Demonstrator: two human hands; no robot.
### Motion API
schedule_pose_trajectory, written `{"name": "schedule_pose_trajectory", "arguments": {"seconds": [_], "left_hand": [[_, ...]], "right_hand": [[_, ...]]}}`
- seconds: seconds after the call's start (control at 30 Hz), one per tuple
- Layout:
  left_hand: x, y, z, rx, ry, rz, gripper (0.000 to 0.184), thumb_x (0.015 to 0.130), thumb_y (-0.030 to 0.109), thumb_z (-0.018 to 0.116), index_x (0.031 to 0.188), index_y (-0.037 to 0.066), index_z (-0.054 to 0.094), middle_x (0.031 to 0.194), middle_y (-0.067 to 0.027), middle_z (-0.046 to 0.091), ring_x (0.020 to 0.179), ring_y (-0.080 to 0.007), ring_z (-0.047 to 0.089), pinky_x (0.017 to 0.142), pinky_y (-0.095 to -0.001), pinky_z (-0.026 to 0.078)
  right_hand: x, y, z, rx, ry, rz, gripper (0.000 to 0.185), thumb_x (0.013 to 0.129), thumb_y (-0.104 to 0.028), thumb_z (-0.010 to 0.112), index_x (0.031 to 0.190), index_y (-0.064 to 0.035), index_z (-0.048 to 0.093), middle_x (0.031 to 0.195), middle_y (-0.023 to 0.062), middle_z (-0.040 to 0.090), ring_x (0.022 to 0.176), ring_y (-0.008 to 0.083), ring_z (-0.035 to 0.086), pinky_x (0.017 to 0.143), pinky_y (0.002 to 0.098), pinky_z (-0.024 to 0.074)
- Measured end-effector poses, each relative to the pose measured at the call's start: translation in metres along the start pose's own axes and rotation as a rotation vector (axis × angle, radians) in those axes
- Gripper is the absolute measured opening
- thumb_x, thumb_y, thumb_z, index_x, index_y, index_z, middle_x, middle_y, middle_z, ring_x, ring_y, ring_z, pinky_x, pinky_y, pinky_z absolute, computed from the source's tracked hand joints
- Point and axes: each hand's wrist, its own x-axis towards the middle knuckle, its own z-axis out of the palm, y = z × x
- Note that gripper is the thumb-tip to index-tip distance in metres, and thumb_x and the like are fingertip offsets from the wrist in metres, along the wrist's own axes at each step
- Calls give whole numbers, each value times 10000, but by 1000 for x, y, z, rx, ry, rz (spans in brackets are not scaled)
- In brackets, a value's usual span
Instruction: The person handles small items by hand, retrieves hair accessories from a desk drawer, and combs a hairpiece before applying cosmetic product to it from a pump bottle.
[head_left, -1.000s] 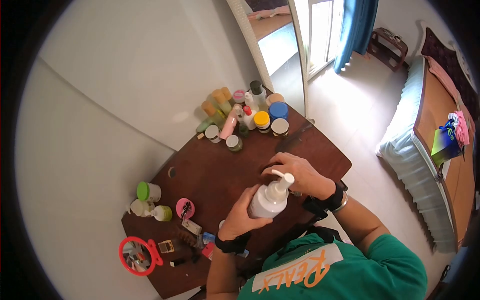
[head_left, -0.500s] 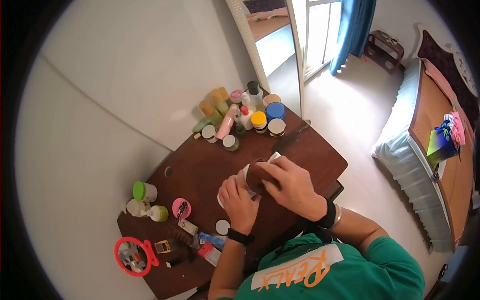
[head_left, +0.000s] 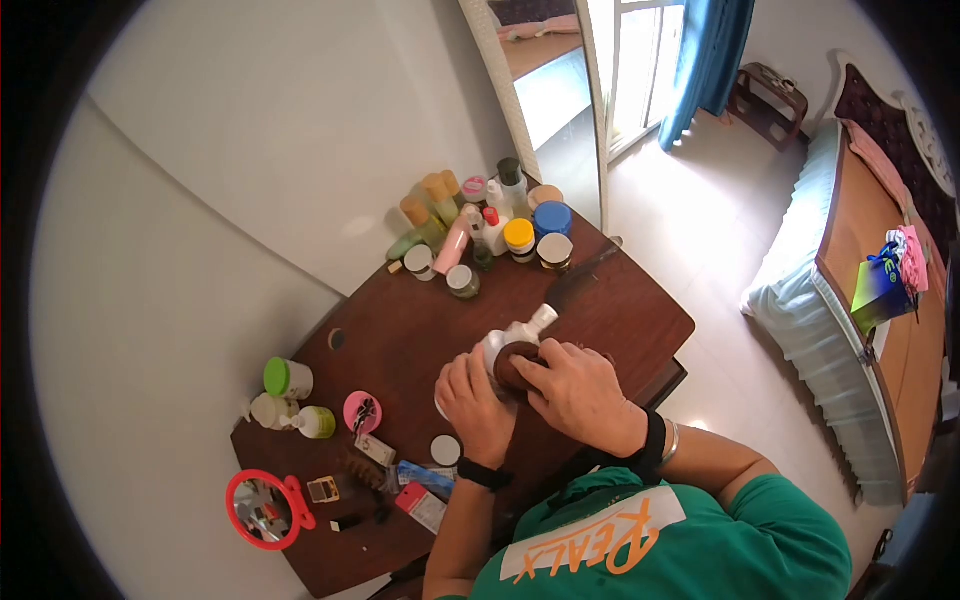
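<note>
My left hand (head_left: 474, 402) is wrapped round a white bottle (head_left: 515, 333), whose narrow neck and cap point up and to the right. Much of the bottle's body is hidden behind my fingers. In my right hand (head_left: 590, 395) is a dark brown cloth or pad (head_left: 512, 368), pressed against the bottle's side. Just below my left hand a round white lid (head_left: 446, 450) lies flat on the dark wooden table (head_left: 640, 320).
Jars and bottles crowd the far corner, among them a yellow-lidded jar (head_left: 519, 236) and a blue-lidded jar (head_left: 552, 218). At the left stand a green-lidded jar (head_left: 288, 378), a pink dish (head_left: 362, 412) and a red-framed mirror (head_left: 270, 510). Small packets (head_left: 422, 506) lie near my left forearm.
My right hand and the brown cloth have shifted slightly down along the bottle, so its neck and cap show more. The left hand keeps its hold.
</note>
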Motion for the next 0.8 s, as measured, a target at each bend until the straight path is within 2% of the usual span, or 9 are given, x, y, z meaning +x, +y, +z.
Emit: {"name": "schedule_pose_trajectory", "arguments": {"seconds": [0.13,0.17,0.27,0.33,0.5,0.6,0.7,0.77,0.8], "left_hand": [[9,-4,-2,-75,64,-185,704,613,122,786,1245,19,492,1138,-152,505,1063,-354,481,919,-466,390],[13,-2,-7,-245,78,-243,754,596,139,825,1256,15,482,1180,-163,484,1086,-362,473,931,-468,399],[24,5,-20,-292,-10,-124,826,597,112,830,1312,34,424,1223,-169,450,1144,-355,445,958,-457,394],[24,2,-19,-405,-29,-154,836,598,98,826,1322,27,413,1224,-175,461,1146,-344,465,967,-442,395],[15,-5,-11,-710,-34,-306,833,631,98,814,1338,23,379,1287,-159,466,1167,-276,491,988,-397,392],[13,-8,-8,-823,-176,-370,850,641,99,809,1350,19,347,1304,-145,465,1184,-241,485,999,-378,389],[13,2,-8,-763,-257,-226,812,637,128,823,1314,21,387,1240,-155,513,1154,-263,519,974,-383,418],[5,4,-7,-1002,-343,-288,795,631,128,826,1298,23,407,1241,-141,513,1162,-255,514,983,-378,412],[5,5,-7,-1119,-383,-320,786,628,129,828,1291,24,417,1241,-134,513,1166,-251,511,987,-375,409]], "right_hand": [[-9,11,13,-21,-56,29,332,711,-191,701,1031,-136,636,875,71,551,790,242,613,648,361,500],[-14,18,22,-16,-82,49,319,715,-187,697,1025,-136,640,875,72,554,794,245,614,652,363,502],[-21,36,37,43,-108,136,286,729,-173,681,1011,-134,648,874,79,561,812,259,618,668,373,508],[-20,40,33,138,-66,263,271,740,-162,667,1008,-128,650,874,86,567,831,275,621,685,385,514],[-10,71,8,826,255,395,311,827,-37,590,1136,-38,626,926,94,562,864,202,579,774,281,463],[-10,64,0,842,301,314,299,827,-37,594,1125,-26,624,981,93,563,912,205,576,793,287,464],[-5,46,1,815,294,250,301,826,-31,578,1123,-34,626,1005,135,544,911,261,574,794,308,469],[2,44,0,794,278,194,283,841,-52,551,1111,-44,634,985,157,548,904,300,574,799,331,474],[6,52,-1,814,169,196,281,846,-69,564,1117,-34,628,995,132,538,915,263,571,810,318,467]]}}
